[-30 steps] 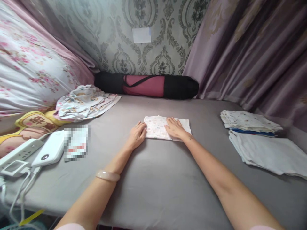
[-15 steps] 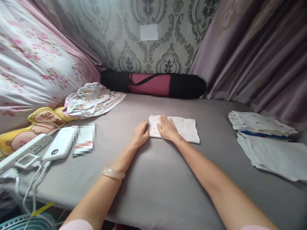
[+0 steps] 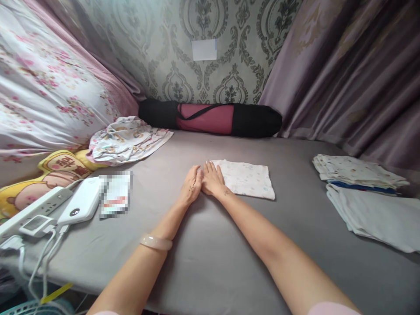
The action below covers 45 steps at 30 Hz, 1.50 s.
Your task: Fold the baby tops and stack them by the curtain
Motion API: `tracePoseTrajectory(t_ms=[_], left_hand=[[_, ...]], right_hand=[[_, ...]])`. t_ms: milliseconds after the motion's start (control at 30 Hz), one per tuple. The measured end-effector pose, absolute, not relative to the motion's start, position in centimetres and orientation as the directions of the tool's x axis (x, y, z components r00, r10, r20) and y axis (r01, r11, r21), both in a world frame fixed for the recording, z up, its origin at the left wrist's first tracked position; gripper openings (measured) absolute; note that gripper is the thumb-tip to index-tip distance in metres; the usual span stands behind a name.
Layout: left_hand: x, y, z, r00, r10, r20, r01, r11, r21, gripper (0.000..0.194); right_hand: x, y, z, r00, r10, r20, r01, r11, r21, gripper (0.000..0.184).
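Observation:
A small folded white cloth with a faint pink print (image 3: 246,178) lies flat on the grey bed sheet (image 3: 213,245). My right hand (image 3: 213,179) rests flat on the cloth's left end, fingers stretched out. Beside it my left hand (image 3: 192,186) lies flat on the sheet, fingers together and extended, touching the right hand. A pale bangle sits on my left wrist. Neither hand holds anything.
Folded cloths (image 3: 357,173) are stacked at the right over a larger folded white sheet (image 3: 377,216). An unfolded printed cloth (image 3: 126,140) lies at the back left. A black and pink roll bag (image 3: 210,118) lines the wall. A power bank (image 3: 82,205) and power strip (image 3: 33,210) sit left.
My right hand has slid left across the folded cloth, from its middle to its left end, and now touches my left hand. The left hand has barely moved.

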State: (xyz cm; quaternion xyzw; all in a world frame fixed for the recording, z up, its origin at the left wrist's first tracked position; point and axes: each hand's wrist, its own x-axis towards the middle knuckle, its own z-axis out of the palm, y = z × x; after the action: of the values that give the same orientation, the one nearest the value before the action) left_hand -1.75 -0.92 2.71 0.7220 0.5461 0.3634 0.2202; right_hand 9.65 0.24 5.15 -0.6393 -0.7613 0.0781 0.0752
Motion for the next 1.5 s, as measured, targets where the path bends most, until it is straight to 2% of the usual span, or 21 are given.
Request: tracePoseTrajectory(t_ms=[100, 200, 400, 533, 667, 767, 867, 933, 1033, 1200, 1400, 1500], left_hand=[[-1.7, -0.9, 2.6, 0.158, 0.954, 0.255, 0.634, -0.296, 0.714, 0.054], [-1.7, -0.8, 2.3, 0.209, 0.938, 0.277, 0.636, -0.346, 0.690, 0.055], [-1.6, -0.9, 2.1, 0.312, 0.897, 0.312, 0.661, -0.441, 0.607, 0.057], [-1.4, -1.5, 2.4, 0.403, 0.872, 0.280, 0.691, -0.490, 0.532, 0.054], [-1.3, -1.8, 2.5, 0.520, 0.819, 0.244, 0.700, -0.572, 0.428, 0.052], [-1.4, -1.8, 2.4, 0.576, 0.792, 0.200, 0.708, -0.606, 0.362, 0.051], [-1.5, -1.7, 2.3, 0.587, 0.787, 0.189, 0.719, -0.614, 0.324, 0.051], [-1.6, -1.7, 2.2, 0.591, 0.784, 0.192, 0.721, -0.619, 0.311, 0.052], [-1.6, -1.6, 2.1, 0.596, 0.775, 0.209, 0.715, -0.631, 0.301, 0.052], [-1.5, -1.6, 2.0, 0.582, 0.779, 0.233, 0.718, -0.627, 0.303, 0.051], [-1.4, -1.2, 3.7, 0.602, 0.767, 0.220, 0.698, -0.640, 0.321, 0.047], [-0.9, 0.2, 5.9, 0.628, 0.763, 0.156, 0.692, -0.639, 0.337, 0.044]], right_hand=[[9.3, 0.0, 4.1, -0.172, 0.985, -0.021, 0.966, 0.164, -0.201, 0.065], [9.5, 0.1, 3.7, -0.185, 0.983, 0.012, 0.958, 0.183, -0.222, 0.065], [12.2, 0.3, 5.3, -0.180, 0.980, 0.086, 0.875, 0.199, -0.441, 0.059], [15.1, -0.7, 5.5, -0.067, 0.986, 0.154, 0.925, 0.119, -0.360, 0.059], [16.3, -1.6, 4.1, -0.045, 0.996, 0.079, 0.961, 0.065, -0.270, 0.063], [16.3, -1.6, 3.7, -0.053, 0.998, 0.046, 0.958, 0.064, -0.281, 0.063], [17.3, -1.5, 4.5, -0.094, 0.996, -0.011, 0.932, 0.084, -0.353, 0.064], [18.8, -2.0, 5.3, -0.073, 0.997, 0.006, 0.930, 0.070, -0.360, 0.065], [21.6, -3.3, 5.9, 0.029, 0.997, 0.074, 0.961, -0.007, -0.277, 0.067], [24.6, -4.8, 4.7, 0.124, 0.991, 0.045, 0.977, -0.114, -0.179, 0.068], [25.4, -4.2, 4.3, 0.106, 0.994, -0.016, 0.970, -0.107, -0.217, 0.067], [26.7, -3.7, 5.4, 0.067, 0.998, 0.004, 0.973, -0.064, -0.221, 0.056]])
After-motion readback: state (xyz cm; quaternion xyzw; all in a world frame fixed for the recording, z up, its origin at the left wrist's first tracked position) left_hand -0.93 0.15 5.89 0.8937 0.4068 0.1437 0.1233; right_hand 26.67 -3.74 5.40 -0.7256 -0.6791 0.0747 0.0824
